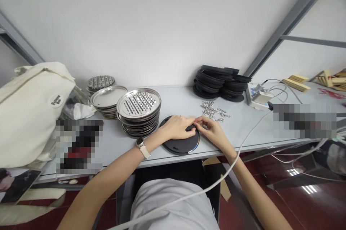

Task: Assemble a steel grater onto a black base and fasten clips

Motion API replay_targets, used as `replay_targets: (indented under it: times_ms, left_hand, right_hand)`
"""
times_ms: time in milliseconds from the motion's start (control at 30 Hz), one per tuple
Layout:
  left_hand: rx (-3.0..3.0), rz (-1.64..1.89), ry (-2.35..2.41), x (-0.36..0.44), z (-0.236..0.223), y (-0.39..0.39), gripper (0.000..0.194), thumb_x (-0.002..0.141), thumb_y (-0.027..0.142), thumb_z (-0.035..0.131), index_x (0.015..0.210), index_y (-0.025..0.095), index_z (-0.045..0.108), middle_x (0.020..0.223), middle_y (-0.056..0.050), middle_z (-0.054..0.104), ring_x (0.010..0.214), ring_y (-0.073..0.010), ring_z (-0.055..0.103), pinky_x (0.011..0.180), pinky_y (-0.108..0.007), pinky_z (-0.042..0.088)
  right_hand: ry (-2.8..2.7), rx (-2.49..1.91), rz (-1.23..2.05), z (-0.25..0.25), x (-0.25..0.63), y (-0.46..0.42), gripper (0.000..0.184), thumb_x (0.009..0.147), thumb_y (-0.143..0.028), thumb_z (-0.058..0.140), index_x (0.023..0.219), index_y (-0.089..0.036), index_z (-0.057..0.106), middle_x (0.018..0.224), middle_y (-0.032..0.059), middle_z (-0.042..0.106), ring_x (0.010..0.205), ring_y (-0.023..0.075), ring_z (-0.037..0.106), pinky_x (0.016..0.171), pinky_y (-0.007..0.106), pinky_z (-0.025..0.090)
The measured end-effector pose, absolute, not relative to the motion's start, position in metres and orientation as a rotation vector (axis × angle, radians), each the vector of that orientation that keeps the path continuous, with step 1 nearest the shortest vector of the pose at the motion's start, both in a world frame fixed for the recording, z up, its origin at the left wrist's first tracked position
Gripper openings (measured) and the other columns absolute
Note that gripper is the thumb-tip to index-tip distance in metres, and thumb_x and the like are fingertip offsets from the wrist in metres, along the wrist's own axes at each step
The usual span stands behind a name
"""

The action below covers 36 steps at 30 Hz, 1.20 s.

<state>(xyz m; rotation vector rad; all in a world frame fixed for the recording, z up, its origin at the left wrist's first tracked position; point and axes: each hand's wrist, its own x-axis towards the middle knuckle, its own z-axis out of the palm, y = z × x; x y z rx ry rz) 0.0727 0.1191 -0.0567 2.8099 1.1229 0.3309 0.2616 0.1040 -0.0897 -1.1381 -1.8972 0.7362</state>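
Note:
A round black disc (180, 143) lies flat near the table's front edge. My left hand (177, 126) rests on top of it, fingers curled and pressing near its far rim. My right hand (213, 129) meets the left at the disc's far right edge, its fingertips pinched on a small piece I cannot make out. A small heap of metal rings and clips (212, 109) lies just behind my right hand. A stack of perforated steel grater discs (139, 111) stands left of the black disc.
More steel plates (107, 100) and a cream bag (29, 111) sit at the left. Piles of black rings (220, 82) stand by the wall. A white power strip (256, 97) and cable (251, 132) lie on the right, with wooden pieces (297, 82) beyond.

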Motion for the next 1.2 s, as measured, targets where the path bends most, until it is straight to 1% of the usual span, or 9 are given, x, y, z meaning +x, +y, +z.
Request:
replay_targets:
  times_ms: [233, 367, 533, 667, 867, 1067, 1200]
  left_hand:
    - [2.786, 0.308, 1.14, 0.073, -0.054, 0.118, 0.024, 0.089, 0.038, 0.044, 0.1, 0.021, 0.056, 0.085, -0.005, 0.071, 0.074, -0.0233, 0.068, 0.064, -0.03, 0.046]
    - [2.787, 0.308, 1.139, 0.072, -0.055, 0.119, 0.024, 0.089, 0.038, 0.043, 0.1, 0.021, 0.056, 0.085, -0.004, 0.071, 0.074, -0.0225, 0.068, 0.063, -0.029, 0.045]
    - [2.808, 0.339, 1.117, 0.072, -0.057, 0.12, 0.024, 0.089, 0.039, 0.042, 0.098, 0.021, 0.055, 0.084, -0.004, 0.071, 0.072, -0.0229, 0.067, 0.06, -0.029, 0.042]
    - [2.809, 0.339, 1.115, 0.072, -0.058, 0.121, 0.024, 0.089, 0.039, 0.043, 0.099, 0.021, 0.055, 0.084, -0.004, 0.071, 0.072, -0.0226, 0.067, 0.059, -0.029, 0.041]
    - [2.832, 0.384, 1.092, 0.072, -0.06, 0.121, 0.023, 0.089, 0.039, 0.042, 0.098, 0.021, 0.054, 0.082, -0.003, 0.07, 0.07, -0.0224, 0.067, 0.057, -0.028, 0.039]
    - [2.828, 0.365, 1.102, 0.071, -0.061, 0.121, 0.024, 0.089, 0.039, 0.041, 0.101, 0.022, 0.054, 0.082, -0.003, 0.07, 0.07, -0.0226, 0.066, 0.058, -0.029, 0.039]
    - [2.813, 0.352, 1.105, 0.072, -0.059, 0.121, 0.025, 0.089, 0.039, 0.042, 0.102, 0.022, 0.054, 0.082, -0.003, 0.07, 0.071, -0.0226, 0.066, 0.059, -0.028, 0.041]
  right_hand:
    - [-1.917, -1.13, 0.729, -0.091, 0.263, 0.105, 0.02, 0.091, -0.035, 0.054, 0.091, -0.02, 0.068, 0.078, 0.0035, 0.066, 0.07, 0.0178, 0.059, 0.069, 0.03, 0.048]
    - [-1.9, -1.121, 0.818, -0.092, 0.265, 0.105, 0.021, 0.091, -0.036, 0.054, 0.096, -0.02, 0.066, 0.077, 0.0033, 0.067, 0.07, 0.0178, 0.06, 0.069, 0.03, 0.048]
    - [-1.888, -1.103, 0.883, -0.094, 0.266, 0.105, 0.022, 0.091, -0.038, 0.054, 0.096, -0.019, 0.065, 0.077, 0.0035, 0.067, 0.071, 0.0181, 0.061, 0.069, 0.03, 0.048]
    - [-1.893, -1.086, 0.914, -0.096, 0.267, 0.105, 0.02, 0.092, -0.036, 0.053, 0.098, -0.02, 0.064, 0.078, 0.0028, 0.066, 0.072, 0.0179, 0.06, 0.07, 0.03, 0.048]
    - [-1.893, -1.061, 0.978, -0.097, 0.269, 0.106, 0.019, 0.093, -0.034, 0.051, 0.101, -0.02, 0.061, 0.073, 0.0006, 0.061, 0.068, 0.0161, 0.057, 0.066, 0.028, 0.046]
    - [-1.909, -1.047, 0.968, -0.099, 0.27, 0.105, 0.017, 0.094, -0.032, 0.05, 0.102, -0.02, 0.06, 0.075, 0.001, 0.061, 0.07, 0.0159, 0.056, 0.067, 0.028, 0.044]
    - [-1.932, -1.059, 0.924, -0.101, 0.272, 0.106, 0.016, 0.093, -0.028, 0.049, 0.104, -0.02, 0.057, 0.074, 0.0, 0.058, 0.067, 0.0151, 0.053, 0.065, 0.027, 0.043]
